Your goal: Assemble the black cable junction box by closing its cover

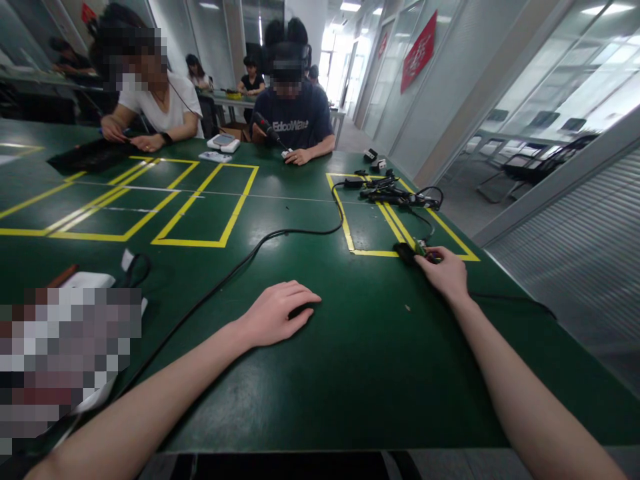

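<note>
My left hand [277,312] lies on the green table [300,387], fingers stretched out and holding nothing. Further off to the right, my right hand [447,272] pinches a small green circuit board [421,247] with thin wires. Part of the board is hidden behind the fingers. Touching or close beside the fingertips is a black piece [404,253], perhaps a casing; its kind is not clear. Beyond that hand, a heap of black cables and connectors [387,190] lies across the yellow tape lines.
A long black cable [273,233] crosses the table past my left arm. Blurred-out items [75,340] sit at the near left. Opposite, one person [295,120] holds a dark power tool [267,127]; another person [165,107] works beside a white device [223,143].
</note>
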`<action>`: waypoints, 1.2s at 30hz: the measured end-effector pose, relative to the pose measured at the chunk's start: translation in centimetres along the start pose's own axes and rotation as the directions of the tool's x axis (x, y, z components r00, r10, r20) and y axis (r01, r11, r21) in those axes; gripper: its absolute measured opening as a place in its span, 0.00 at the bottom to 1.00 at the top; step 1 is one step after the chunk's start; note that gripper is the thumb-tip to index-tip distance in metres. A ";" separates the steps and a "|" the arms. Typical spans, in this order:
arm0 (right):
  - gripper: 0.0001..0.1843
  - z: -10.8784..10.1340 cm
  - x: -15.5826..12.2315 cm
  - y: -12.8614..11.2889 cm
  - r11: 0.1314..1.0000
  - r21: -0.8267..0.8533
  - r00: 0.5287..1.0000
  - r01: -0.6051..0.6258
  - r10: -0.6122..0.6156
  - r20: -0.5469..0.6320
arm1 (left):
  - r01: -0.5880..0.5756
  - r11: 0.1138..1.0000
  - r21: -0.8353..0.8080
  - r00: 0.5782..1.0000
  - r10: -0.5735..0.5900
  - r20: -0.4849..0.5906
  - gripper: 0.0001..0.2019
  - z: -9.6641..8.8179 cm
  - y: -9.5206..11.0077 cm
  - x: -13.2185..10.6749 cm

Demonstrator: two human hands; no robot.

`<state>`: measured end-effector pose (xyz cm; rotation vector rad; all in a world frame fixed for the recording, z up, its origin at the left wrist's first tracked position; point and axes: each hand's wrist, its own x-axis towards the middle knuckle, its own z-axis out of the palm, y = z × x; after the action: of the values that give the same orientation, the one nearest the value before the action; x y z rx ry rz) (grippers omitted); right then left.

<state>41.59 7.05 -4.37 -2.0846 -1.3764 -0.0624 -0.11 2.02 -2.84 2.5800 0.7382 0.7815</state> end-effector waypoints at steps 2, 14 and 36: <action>0.17 0.8 -1.5 -2.9 0.997 0.074 0.997 0.020 -0.025 0.067 | 0.004 1.000 0.000 1.000 -0.004 0.003 0.11 0.0 0.0 0.0; 0.14 0.0 -11.8 -12.7 0.487 0.746 0.389 0.455 -0.862 0.326 | -0.031 0.999 0.007 0.989 0.032 -0.144 0.13 -0.7 0.4 0.1; 0.27 0.1 -11.4 -12.2 0.428 0.656 0.351 0.621 -0.901 0.255 | -0.057 0.968 0.243 0.998 0.049 0.039 0.15 -0.6 0.5 0.6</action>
<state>26.18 0.93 -2.83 -0.8299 -2.4221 0.5117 0.18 2.04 -1.91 2.8358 0.8038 0.7000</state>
